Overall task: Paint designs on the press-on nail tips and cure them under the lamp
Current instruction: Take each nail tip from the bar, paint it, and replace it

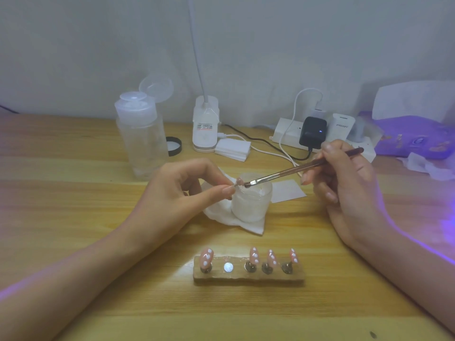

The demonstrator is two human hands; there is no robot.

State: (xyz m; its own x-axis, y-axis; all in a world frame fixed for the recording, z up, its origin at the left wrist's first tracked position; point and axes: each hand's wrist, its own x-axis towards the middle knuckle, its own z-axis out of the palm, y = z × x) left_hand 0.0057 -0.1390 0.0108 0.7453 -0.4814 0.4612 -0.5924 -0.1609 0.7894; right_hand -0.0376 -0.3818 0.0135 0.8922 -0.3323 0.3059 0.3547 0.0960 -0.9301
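My left hand [187,190] pinches a small pink nail tip [238,181] on its stand between thumb and forefinger, above a frosted jar [251,203]. My right hand [344,183] grips a thin brush [295,168], and its bristle end touches the held nail tip. Near the front of the table lies a wooden holder [248,275] carrying several pink nail tips with white dots [254,255]; one round metal spot [228,267] on it stands bare.
The jar sits on a white wipe [248,223]. Behind stand a clear pump bottle [142,134], a black lid [174,145], a white lamp base [205,126], a power strip [320,136] with plugs and cables, and a purple pack [413,136] at right.
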